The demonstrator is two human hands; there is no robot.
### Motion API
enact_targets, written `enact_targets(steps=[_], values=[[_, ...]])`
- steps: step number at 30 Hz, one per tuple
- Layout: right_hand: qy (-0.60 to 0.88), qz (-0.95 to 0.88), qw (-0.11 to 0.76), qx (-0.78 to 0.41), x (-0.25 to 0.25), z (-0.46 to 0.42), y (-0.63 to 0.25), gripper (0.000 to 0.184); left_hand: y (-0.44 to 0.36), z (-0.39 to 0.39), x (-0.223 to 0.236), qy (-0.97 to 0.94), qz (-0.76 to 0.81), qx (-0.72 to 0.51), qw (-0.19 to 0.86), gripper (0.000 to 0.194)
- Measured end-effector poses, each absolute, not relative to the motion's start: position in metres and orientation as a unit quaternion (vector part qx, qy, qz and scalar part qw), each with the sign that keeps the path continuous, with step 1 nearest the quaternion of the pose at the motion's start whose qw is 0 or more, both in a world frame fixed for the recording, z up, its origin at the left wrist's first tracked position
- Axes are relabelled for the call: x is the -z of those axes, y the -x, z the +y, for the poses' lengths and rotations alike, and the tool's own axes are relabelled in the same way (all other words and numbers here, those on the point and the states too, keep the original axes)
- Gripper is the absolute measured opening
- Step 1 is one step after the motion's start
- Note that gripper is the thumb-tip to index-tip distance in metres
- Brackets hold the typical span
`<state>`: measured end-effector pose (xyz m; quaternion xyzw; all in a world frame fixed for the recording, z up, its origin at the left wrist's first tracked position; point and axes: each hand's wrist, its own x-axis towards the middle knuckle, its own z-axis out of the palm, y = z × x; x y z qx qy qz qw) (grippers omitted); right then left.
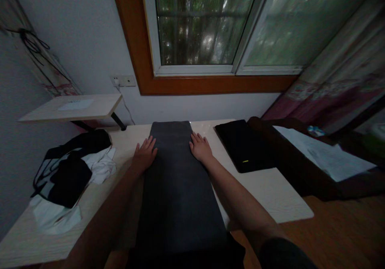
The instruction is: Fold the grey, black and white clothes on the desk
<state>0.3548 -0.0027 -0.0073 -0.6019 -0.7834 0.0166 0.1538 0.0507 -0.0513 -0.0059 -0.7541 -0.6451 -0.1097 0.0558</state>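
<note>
A long strip of folded dark grey fabric (179, 172) lies lengthwise over the table, from its far side toward my body; its near end fades into shadow. My left hand (145, 152) rests palm down at the fabric's left edge near the far end, fingers stretched out. Across from it, my right hand (201, 146) lies flat at the right edge with its fingers extended. Neither hand grips anything. To the right sits a flat black folded cloth item (237, 144) with a small yellow mark near its front edge.
Crumpled black and white clothes (70, 176) lie on the left of the pale wooden table (264, 193). Behind them stands a small raised shelf (99, 106). A wall with a window (207, 28) closes off the back. Brown furniture bearing a white sheet (327, 152) stands right.
</note>
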Motion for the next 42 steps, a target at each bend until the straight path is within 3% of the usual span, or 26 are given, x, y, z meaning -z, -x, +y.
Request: enact_targets(steps=[8,17,42], values=[[0.609,-0.778,0.153,-0.018,0.012,-0.026,-0.390,0.053,-0.028,-0.085,0.015,0.786,-0.607,0.105,0.053,0.050],[0.565,-0.804,0.182,-0.039,0.005,-0.039,-0.400,0.051,-0.021,-0.107,0.019,0.766,-0.609,0.202,0.033,0.043],[0.555,-0.819,0.148,-0.016,0.005,-0.024,-0.384,0.046,-0.032,-0.093,0.002,0.759,-0.646,0.073,0.011,0.054]])
